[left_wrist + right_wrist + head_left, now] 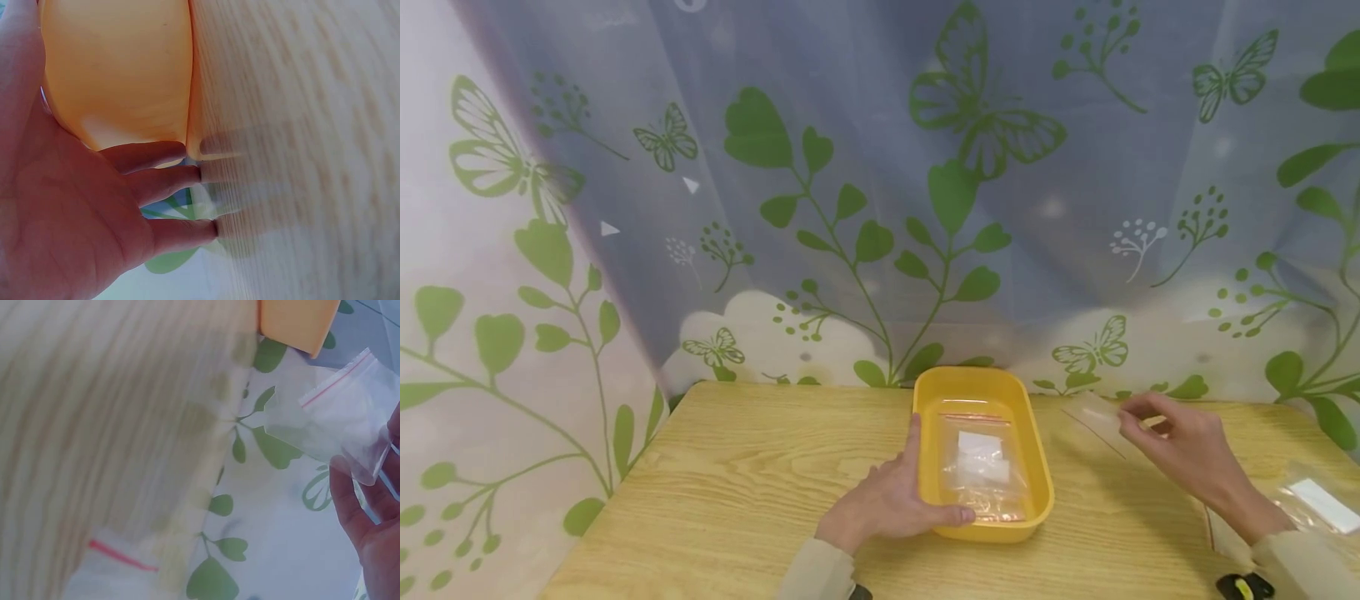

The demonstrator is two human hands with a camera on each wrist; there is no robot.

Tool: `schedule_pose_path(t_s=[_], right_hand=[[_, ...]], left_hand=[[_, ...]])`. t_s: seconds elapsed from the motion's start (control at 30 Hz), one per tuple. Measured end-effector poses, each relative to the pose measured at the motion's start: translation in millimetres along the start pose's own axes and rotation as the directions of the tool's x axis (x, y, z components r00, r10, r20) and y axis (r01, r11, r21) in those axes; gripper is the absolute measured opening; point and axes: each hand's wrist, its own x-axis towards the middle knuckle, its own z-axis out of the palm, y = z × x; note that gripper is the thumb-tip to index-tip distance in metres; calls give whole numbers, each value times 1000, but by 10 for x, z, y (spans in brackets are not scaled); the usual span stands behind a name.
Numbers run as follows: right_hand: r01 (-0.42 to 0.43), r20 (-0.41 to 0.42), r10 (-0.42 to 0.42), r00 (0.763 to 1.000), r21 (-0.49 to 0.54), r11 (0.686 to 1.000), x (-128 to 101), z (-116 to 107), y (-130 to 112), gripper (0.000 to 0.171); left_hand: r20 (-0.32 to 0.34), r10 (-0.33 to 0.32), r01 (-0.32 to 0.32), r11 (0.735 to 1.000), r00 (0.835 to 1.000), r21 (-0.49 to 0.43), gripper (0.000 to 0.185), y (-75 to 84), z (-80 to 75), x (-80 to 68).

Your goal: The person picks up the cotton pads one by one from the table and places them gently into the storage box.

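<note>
While the right hand (1180, 446) hangs just above the table, its fingertips pinch one clear zip bag (1093, 414) by an edge; the right wrist view shows the same held bag (340, 422), transparent, with a red seal line near its mouth, lifted clear of the wood and lying against the fingertips (347, 472).

Left hand (887, 500): fingers straight, flat along the near left wall of the yellow tray (1037, 467), thumb tip at the tray's front corner. The left wrist view shows the fingers (159, 181) spread and relaxed beside the tray's orange-yellow outer wall (119, 69), touching it, not curled round it.

Between the two hands: the tray, oblong with rounded corners, standing on the table. Inside it, a second clear bag (981, 462) with a red seal strip and a white slip within, lying flat on the tray floor.

Beyond the right hand's wrist, at the table's right edge: further clear bags (1311, 500), one showing a white slip. A red-striped bag edge (119, 556) also shows low in the right wrist view.

Beneath all: wooden table (737, 483), light oak grain. Behind it: a curtain (850, 167) printed with green leaves and butterflies.
</note>
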Motion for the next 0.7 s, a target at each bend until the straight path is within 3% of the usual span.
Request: schedule_pose_path(t_s=[0.27,0.7], right_hand=[[-12,-51,13,999,33,999,114,40,-126,25],[84,-64,-81,995,53,995,317,124,-315,27]], left_hand=[[-4,18,-18,1000,1000,-16,141,-7,-1,3],[-11,23,-23,1000,1000,-5,140,-1,-2,1]])
